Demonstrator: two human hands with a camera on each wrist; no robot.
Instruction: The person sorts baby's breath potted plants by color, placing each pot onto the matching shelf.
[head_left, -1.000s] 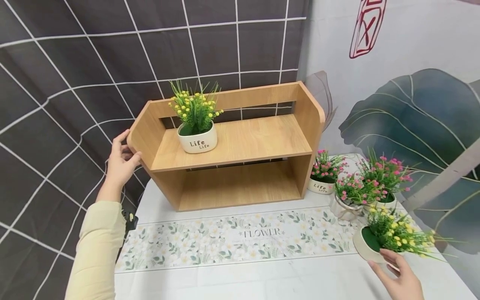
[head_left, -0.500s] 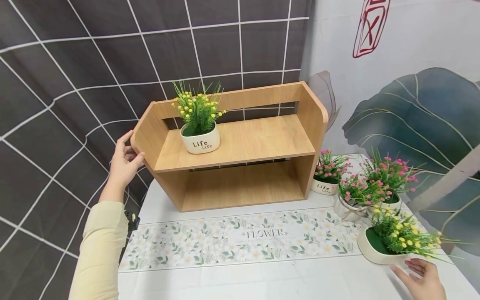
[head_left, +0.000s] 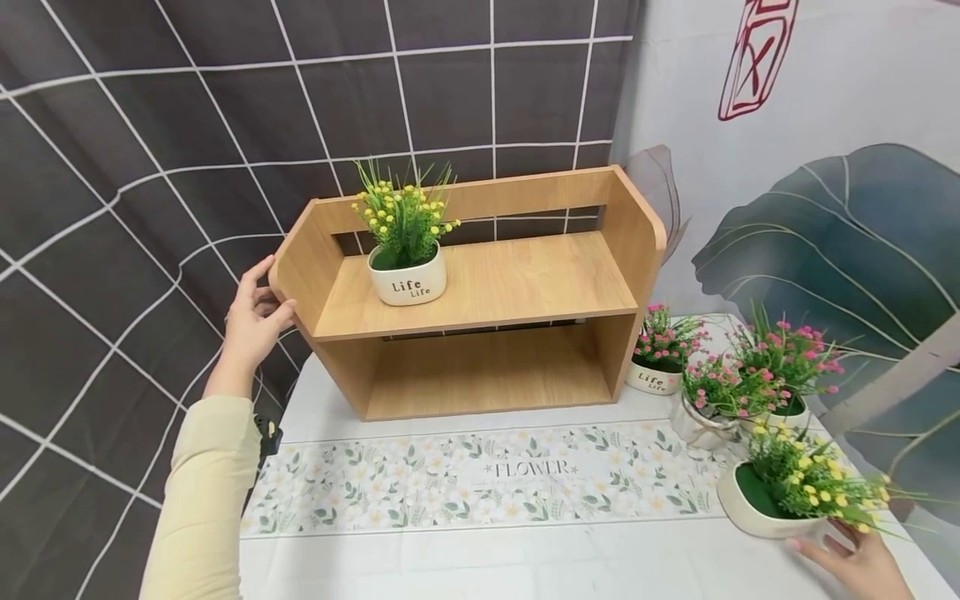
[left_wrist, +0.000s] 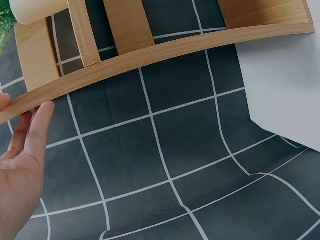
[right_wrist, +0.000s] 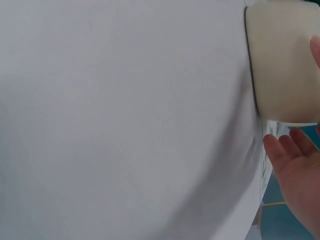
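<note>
My left hand [head_left: 251,325] pinches the left side board of a two-tier wooden shelf [head_left: 480,308]. In the left wrist view the thumb and fingers [left_wrist: 40,130] lie on opposite faces of that board. At the right, my right hand [head_left: 858,562] reaches to the right end of a cream oval pot [head_left: 768,521] of yellow artificial flowers [head_left: 817,479]. The right wrist view has its thumb [right_wrist: 316,47] over the pot's side, with relaxed fingers [right_wrist: 285,150] just apart from the pot's end. A matching yellow-flower pot [head_left: 408,279] stands on the upper shelf, left of centre.
Several pots of pink flowers, among them a wrapped one [head_left: 701,421], stand right of the shelf. A floral "FLOWER" runner [head_left: 480,479] crosses the white table [head_left: 525,562]. Dark grid cloth [head_left: 480,83] hangs behind, and a leaf-print cloth [head_left: 825,250] hangs at the right.
My right hand has slid from the front of the yellow-flower pot to its right end. The left hand keeps its hold on the shelf. The head view has turned slightly left.
</note>
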